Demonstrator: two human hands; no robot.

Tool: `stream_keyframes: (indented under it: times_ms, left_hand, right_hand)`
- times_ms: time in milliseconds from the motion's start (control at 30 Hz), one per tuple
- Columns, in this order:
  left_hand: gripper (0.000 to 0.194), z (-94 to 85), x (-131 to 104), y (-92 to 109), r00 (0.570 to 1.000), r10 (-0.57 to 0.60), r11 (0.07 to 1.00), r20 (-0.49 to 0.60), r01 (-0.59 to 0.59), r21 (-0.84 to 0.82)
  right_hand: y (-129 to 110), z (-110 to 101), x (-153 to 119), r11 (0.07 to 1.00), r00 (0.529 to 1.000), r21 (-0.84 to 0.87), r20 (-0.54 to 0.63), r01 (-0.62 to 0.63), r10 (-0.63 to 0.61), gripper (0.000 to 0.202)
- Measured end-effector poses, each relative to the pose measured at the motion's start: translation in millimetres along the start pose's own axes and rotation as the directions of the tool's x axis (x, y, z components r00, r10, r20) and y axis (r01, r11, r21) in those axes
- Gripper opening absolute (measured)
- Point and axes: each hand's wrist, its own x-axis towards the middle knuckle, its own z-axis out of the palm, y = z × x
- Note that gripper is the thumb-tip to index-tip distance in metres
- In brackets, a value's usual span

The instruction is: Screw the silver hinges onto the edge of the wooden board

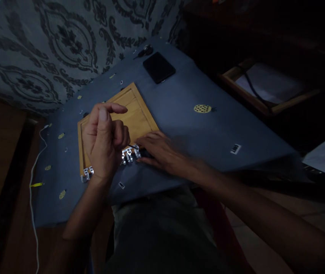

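Observation:
A framed wooden board [135, 110] lies on the blue tablecloth, with silvery metal hooks [129, 155] along its near edge. Raised over the board's left part is my left hand [103, 133], its fingers curled and the index finger partly stretched. Whether it pinches something small is hidden. My right hand [159, 150] rests at the board's near right corner, beside the hooks. Its fingers are bent around a dark tool [146, 153], mostly covered, and a thin dark shaft [133, 146] shows to its left. More hooks [87, 173] sit at the board's left corner.
A black flat device [159, 67] lies farther back on the table, near a dark cluster like keys [147, 50]. A patterned curtain [65, 42] hangs behind. A white cable [31, 182] runs down the left side. At right stands an open drawer [270, 110] with papers.

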Motion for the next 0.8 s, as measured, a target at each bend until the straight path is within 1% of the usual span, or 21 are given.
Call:
stream_keyframes:
  times_ms: [100, 200, 333, 433, 567, 667, 800]
  left_hand:
    - [0.025, -3.9, 0.5, -5.8, 0.999, 0.022, 0.999, 0.034, -0.021, -0.029]
    - [0.024, -5.2, 0.7, -9.5, 0.999, 0.021, 0.999, 0.042, -0.019, -0.049]
    - [0.023, -5.5, 1.2, -11.4, 0.998, 0.039, 0.999, 0.051, -0.038, -0.029]
    - [0.025, -7.0, 2.8, -11.2, 0.997, 0.035, 0.999, 0.076, -0.035, 0.005]
    - [0.025, -9.0, 5.7, -9.4, 0.989, 0.011, 1.000, 0.145, -0.010, -0.005]
    - [0.024, -9.8, 7.5, -8.6, 0.980, -0.010, 0.999, 0.196, 0.018, -0.039]
    - [0.025, -10.0, 8.8, -9.1, 0.971, -0.005, 1.000, 0.240, 0.009, -0.014]
  right_hand:
    - [0.2, -0.1, 0.5, 1.000, 1.000, -0.013, -0.001, 0.010, -0.010, 0.034]
    - [0.9, -0.2, 0.2, 1.000, 1.000, -0.012, -0.001, 0.017, -0.017, 0.032]
    - [1.4, -0.5, -0.3, 1.000, 1.000, 0.004, -0.014, 0.021, -0.021, 0.031]
    - [0.9, -0.9, 0.1, 1.000, 1.000, 0.009, -0.004, 0.013, -0.013, 0.034]
    - [0.3, -1.4, 0.9, 1.000, 1.000, 0.014, 0.020, 0.000, 0.000, 0.039]
    - [0.0, -1.8, 1.3, 1.000, 1.000, 0.014, 0.023, -0.012, 0.012, 0.037]
    - [-0.8, -2.4, 2.3, 1.000, 0.999, 0.021, 0.032, -0.023, 0.022, 0.035]
